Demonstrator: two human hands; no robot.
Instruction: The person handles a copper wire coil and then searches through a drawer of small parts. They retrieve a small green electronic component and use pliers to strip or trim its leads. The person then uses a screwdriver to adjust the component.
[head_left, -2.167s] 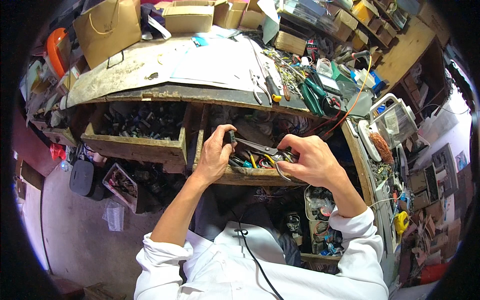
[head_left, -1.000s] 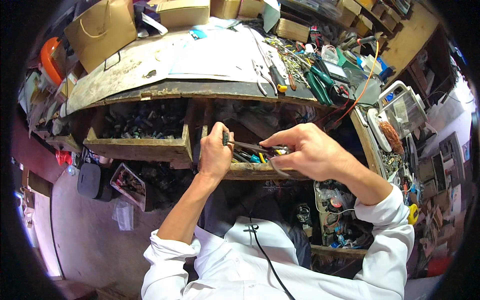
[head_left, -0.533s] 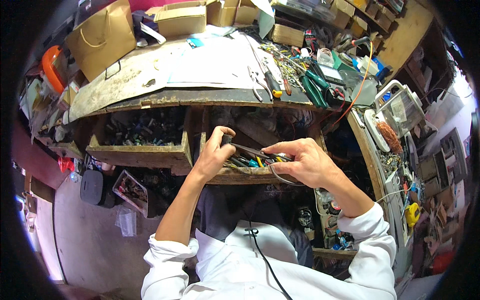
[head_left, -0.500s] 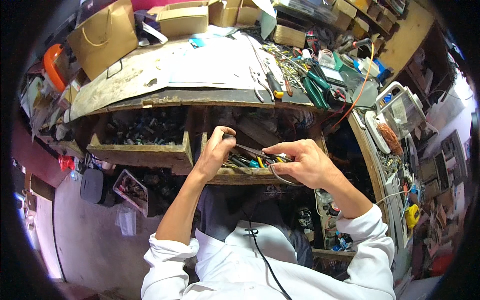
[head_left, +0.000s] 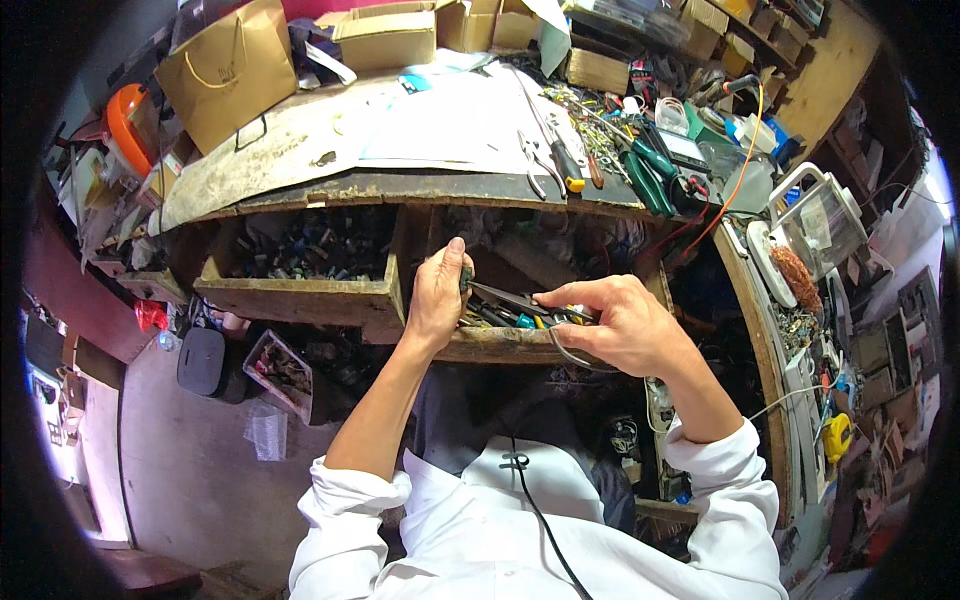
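Above the open right-hand drawer (head_left: 500,347), both my hands are at work close together. My right hand (head_left: 635,325) is closed around a pair of scissors (head_left: 512,299), with a grey handle loop hanging below my fingers. The narrow blades point left toward my left hand (head_left: 434,298). That hand is closed, thumb up, on a small dark green piece (head_left: 466,280) whose kind I cannot make out. The blade tips reach close to this piece; whether they touch it is unclear. Beneath my hands, tools with coloured handles (head_left: 526,321) lie in the drawer.
A second open drawer (head_left: 300,290) on the left holds many small dark parts. On the bench are white paper (head_left: 440,125), pliers (head_left: 541,165), a screwdriver (head_left: 566,165) and green-handled cutters (head_left: 648,178). A bin (head_left: 280,375) stands on the floor at left.
My left hand has turned more upright, with its thumb now raised, and the green piece shows more. The scissors stay in my right hand. The whole view has shifted slightly.
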